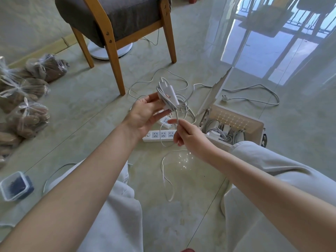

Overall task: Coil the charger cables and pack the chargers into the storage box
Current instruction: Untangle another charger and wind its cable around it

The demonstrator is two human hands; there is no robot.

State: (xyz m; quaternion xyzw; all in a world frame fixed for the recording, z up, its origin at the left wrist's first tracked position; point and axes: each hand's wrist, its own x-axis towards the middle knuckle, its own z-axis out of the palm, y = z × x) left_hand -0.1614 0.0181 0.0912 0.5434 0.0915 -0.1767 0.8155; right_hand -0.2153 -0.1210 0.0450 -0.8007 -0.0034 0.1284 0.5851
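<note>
My left hand (145,113) holds a white charger (168,96) upright, with loops of its thin cable wound around it. My right hand (185,134) pinches that white cable (177,118) just below the charger. The cable's loose end (166,179) trails down onto the floor between my knees. The white storage box (254,124) stands open at the right with its lid (213,93) tipped up, and several coiled chargers (220,131) lie inside it.
A white power strip (160,136) and a smaller one (164,122) lie on the tiled floor under my hands. More loose cables (254,88) sprawl beyond. A wooden chair (116,24) stands ahead, tied plastic bags (27,99) at left, a small lidded container (15,185) near left.
</note>
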